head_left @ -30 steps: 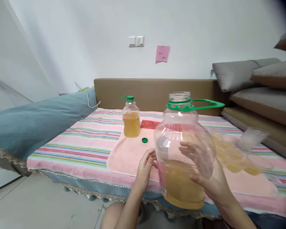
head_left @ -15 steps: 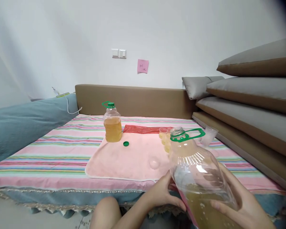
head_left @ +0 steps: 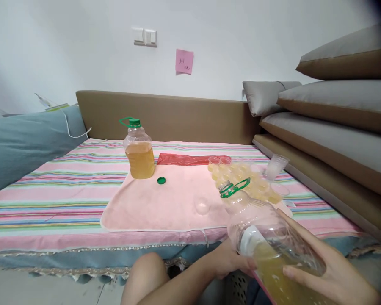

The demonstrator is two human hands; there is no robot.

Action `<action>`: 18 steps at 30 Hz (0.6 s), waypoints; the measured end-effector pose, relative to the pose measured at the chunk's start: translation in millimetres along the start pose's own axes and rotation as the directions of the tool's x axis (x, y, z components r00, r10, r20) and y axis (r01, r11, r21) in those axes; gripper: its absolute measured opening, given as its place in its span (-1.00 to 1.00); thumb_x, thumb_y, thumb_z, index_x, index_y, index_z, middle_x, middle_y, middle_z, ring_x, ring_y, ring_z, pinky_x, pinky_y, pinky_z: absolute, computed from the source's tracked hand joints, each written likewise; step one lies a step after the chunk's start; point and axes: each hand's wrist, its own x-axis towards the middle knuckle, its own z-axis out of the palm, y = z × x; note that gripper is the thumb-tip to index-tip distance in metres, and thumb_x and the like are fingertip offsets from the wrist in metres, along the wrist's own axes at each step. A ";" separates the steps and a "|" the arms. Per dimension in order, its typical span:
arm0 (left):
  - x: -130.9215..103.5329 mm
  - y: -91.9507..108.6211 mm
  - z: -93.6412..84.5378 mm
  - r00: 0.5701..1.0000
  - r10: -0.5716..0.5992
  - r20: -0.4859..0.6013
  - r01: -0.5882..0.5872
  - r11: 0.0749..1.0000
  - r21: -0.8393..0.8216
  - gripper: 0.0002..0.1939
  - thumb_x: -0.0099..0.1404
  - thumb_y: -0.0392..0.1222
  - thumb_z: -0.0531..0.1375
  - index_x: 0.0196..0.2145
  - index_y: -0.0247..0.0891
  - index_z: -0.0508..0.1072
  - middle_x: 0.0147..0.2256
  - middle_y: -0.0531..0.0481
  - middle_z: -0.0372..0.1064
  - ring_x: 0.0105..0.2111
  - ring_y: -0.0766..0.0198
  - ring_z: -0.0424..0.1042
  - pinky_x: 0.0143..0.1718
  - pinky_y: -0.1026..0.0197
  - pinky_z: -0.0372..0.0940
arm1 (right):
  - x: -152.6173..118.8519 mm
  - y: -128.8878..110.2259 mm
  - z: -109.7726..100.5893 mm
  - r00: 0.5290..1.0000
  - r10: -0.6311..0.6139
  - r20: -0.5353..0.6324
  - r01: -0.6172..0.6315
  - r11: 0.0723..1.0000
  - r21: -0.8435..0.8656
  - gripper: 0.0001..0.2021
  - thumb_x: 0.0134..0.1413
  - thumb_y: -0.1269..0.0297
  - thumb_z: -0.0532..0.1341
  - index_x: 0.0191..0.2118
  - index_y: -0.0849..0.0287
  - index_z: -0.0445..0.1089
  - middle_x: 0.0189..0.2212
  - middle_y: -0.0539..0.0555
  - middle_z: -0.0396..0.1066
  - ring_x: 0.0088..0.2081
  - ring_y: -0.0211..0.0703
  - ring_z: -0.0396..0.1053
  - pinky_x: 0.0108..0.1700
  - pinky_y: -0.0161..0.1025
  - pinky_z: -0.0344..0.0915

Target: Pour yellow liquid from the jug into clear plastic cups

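Observation:
Both my hands hold a large clear plastic bottle [head_left: 257, 220] with a green handle ring, uncapped and part full of yellowish liquid. It leans with its mouth up and to the left. Around its right side wraps my right hand [head_left: 330, 267], thumb on the front. My left hand [head_left: 233, 258] grips the lower left side, its fingers partly hidden. Ahead of the mouth lies an empty clear cup [head_left: 202, 205] on the pink mat [head_left: 146, 207]. Several small cups [head_left: 238, 171] of yellow liquid stand close together behind the bottle.
A second, capped bottle [head_left: 140, 159] of amber liquid stands at the mat's back left. Near it lies a green cap [head_left: 161, 180]. A red plastic bag [head_left: 184, 159] lies behind. Stacked clear cups [head_left: 275, 166] stand by the cushions [head_left: 336, 127] at right.
The bottle has tilted further, its mouth lower and more to the left, both hands still on it. The view has dipped, and more of the filled cups shows.

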 end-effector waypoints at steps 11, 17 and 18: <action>-2.5 -16.0 0.8 0.992 -0.116 -0.059 0.105 0.982 -0.159 -0.02 -0.34 0.13 0.51 0.08 -0.02 0.32 -0.09 -0.09 0.43 -0.16 0.01 0.46 -0.29 0.08 0.33 | 14.3 -17.4 -2.3 0.994 0.084 0.070 -0.083 0.996 -0.013 -0.13 -0.14 -0.06 0.37 0.33 -0.18 0.08 0.30 0.03 0.16 0.26 0.20 0.17 0.15 0.01 0.29; -2.0 -19.2 3.6 0.991 -0.123 -0.055 0.112 0.979 -0.169 -0.10 -0.33 0.20 0.48 0.01 -0.07 0.42 -0.12 -0.10 0.45 -0.13 -0.09 0.48 -0.11 -0.14 0.34 | 19.7 -23.9 -6.6 0.988 0.130 0.085 -0.132 0.991 0.011 -0.16 -0.13 -0.07 0.36 0.32 -0.10 0.14 0.30 0.08 0.15 0.28 0.18 0.14 0.15 -0.06 0.28; -1.8 -19.7 4.5 0.990 -0.128 -0.057 0.116 0.978 -0.173 -0.10 -0.34 0.20 0.48 0.00 -0.08 0.43 -0.12 -0.11 0.45 -0.13 -0.11 0.49 -0.09 -0.17 0.33 | 19.7 -24.3 -7.7 0.988 0.133 0.080 -0.133 0.991 0.000 -0.16 -0.13 -0.07 0.36 0.31 -0.11 0.15 0.30 0.07 0.16 0.28 0.18 0.13 0.17 -0.05 0.25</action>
